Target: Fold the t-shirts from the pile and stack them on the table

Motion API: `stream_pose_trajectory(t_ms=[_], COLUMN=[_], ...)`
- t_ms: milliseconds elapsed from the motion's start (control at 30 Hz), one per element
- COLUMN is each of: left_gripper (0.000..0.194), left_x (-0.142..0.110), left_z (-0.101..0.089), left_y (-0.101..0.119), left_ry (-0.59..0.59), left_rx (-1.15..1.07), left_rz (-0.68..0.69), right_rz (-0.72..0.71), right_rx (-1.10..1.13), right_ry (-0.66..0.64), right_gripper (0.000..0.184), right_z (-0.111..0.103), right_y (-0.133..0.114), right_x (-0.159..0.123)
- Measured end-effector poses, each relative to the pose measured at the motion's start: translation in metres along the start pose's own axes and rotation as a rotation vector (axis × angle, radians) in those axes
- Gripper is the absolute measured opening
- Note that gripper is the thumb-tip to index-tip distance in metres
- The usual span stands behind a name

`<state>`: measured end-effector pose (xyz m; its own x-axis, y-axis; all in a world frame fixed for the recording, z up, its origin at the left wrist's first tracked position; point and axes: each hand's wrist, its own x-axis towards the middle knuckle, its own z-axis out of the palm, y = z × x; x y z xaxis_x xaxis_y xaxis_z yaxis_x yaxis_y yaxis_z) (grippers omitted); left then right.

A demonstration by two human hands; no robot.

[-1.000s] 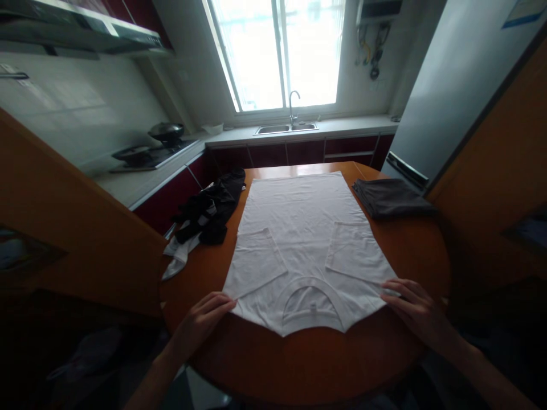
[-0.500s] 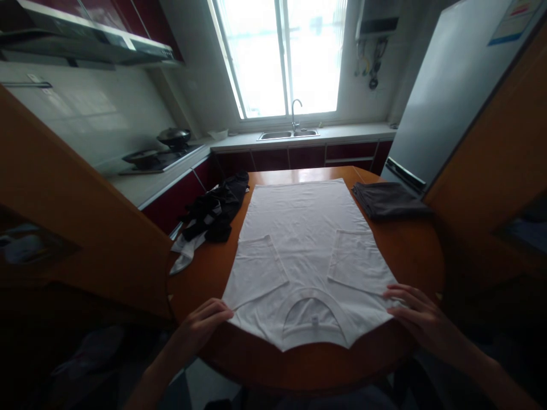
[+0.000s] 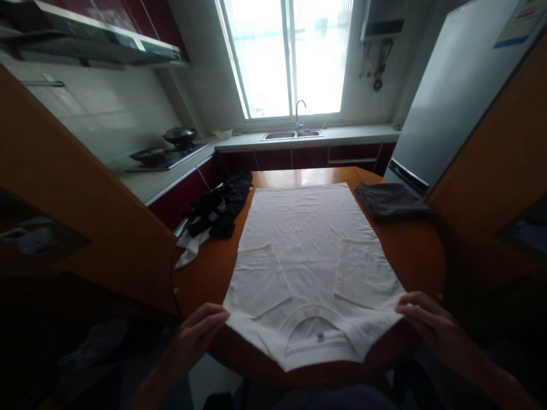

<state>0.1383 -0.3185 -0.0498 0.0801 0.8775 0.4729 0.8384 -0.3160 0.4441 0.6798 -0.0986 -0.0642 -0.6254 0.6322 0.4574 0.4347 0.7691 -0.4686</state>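
Note:
A white T-shirt (image 3: 310, 239) lies spread on the round wooden table (image 3: 421, 250), its hem at the far side and its collar towards me. Both sleeves are folded inward over the body. My left hand (image 3: 200, 327) pinches the shirt's left shoulder edge, and my right hand (image 3: 427, 319) pinches the right one. Between them the neckline sags over the table's near edge, with a small label showing inside the collar.
Rumpled black and white clothes (image 3: 217, 208) lie at the table's left. A folded dark grey cloth (image 3: 388, 200) rests at the back right. Beyond stand a counter with a sink (image 3: 280, 135), a stove with pans (image 3: 179, 135) and a fridge (image 3: 453, 97).
Both hands have pinched the shirt's shoulders and pulled its collar end slightly towards me. The shoulder edges look lifted and tauter. The camera view has shifted a little.

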Motion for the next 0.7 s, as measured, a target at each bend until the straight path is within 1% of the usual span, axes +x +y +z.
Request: stream_pose_trajectory(t_ms=[100,167,233,333,400,500,567,633,700], left_gripper=[0.015,0.017,0.022,0.029,0.033,0.036,0.039,0.044,0.049], left_x=[0.018,0.034,0.05,0.068,0.075,0.077,0.075,0.074,0.074], left_z=[0.0,0.0,0.001,0.004,0.006,0.007,0.004,0.001,-0.003], left_y=[-0.009,-0.015,-0.022,-0.034,-0.041,-0.047,-0.047,-0.047,-0.047], left_ry=[0.06,0.083,0.091,0.055,0.005,-0.062,-0.079,-0.089,-0.12], left_rx=[0.002,-0.003,-0.018,-0.039,-0.038,-0.049,-0.088,-0.143,-0.191], left_rz=[-0.064,-0.113,-0.167,-0.282,-0.346,-0.411,-0.481,-0.583,-0.687], right_rz=[0.058,0.113,0.17,0.27,0.343,0.437,0.495,0.54,0.565], right_rx=[0.034,0.07,0.103,0.147,0.173,0.164,0.131,0.116,0.131], right_ry=[0.086,0.116,0.093,0.007,-0.022,-0.037,-0.039,-0.056,-0.105], right_gripper=[0.019,0.021,0.024,0.029,0.03,0.031,0.033,0.037,0.04], right_z=[0.001,0.002,0.005,0.013,0.018,0.021,0.017,0.01,0.002], right_y=[0.003,0.011,0.022,0.041,0.052,0.061,0.065,0.068,0.069], right_x=[0.023,0.041,0.058,0.077,0.082,0.08,0.077,0.073,0.071])
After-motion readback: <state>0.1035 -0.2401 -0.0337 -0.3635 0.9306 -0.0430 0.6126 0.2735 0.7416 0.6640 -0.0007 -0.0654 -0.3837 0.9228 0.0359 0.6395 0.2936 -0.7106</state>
